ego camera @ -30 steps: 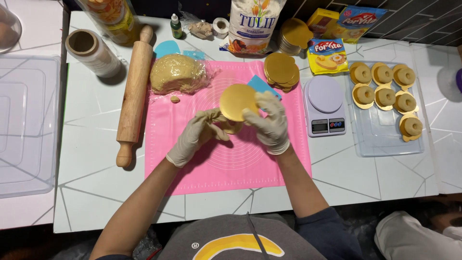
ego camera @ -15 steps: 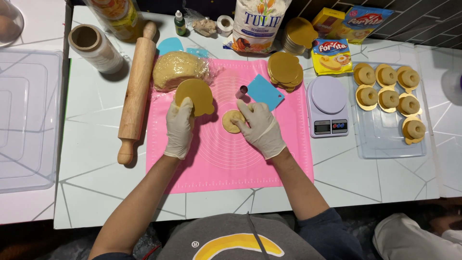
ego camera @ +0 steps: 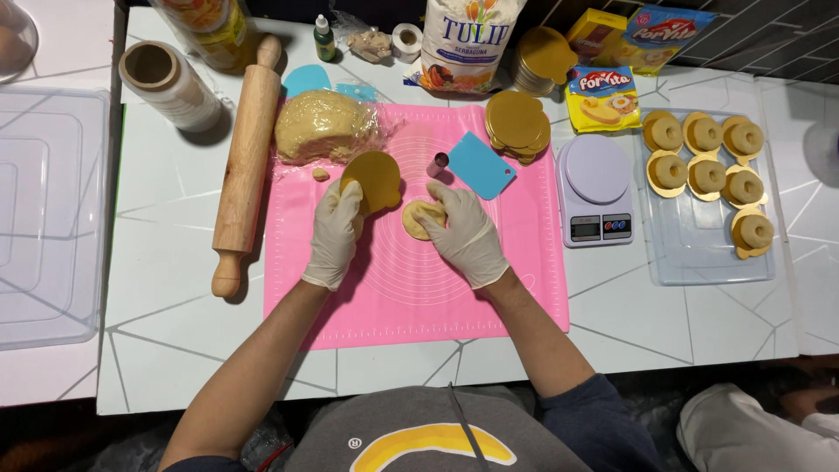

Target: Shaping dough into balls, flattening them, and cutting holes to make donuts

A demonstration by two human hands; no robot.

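Round tan dough disc [ego camera: 421,218] sits mid pink silicone mat [ego camera: 489,288] under your gloved right hand [ego camera: 465,232]; your left hand [ego camera: 336,232] pinches one gold round cardboard base [ego camera: 373,179]. Bare mat lies open nearer you. Seven finished pastries [ego camera: 708,170] fill the clear tray [ego camera: 699,258] at the far right.

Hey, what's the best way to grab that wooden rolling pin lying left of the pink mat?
Probably the rolling pin by its thick middle barrel, from above. It lies flat on the table, near handle toward the person, clear of the plastic-wrap roll; the small end handles would let it tip.
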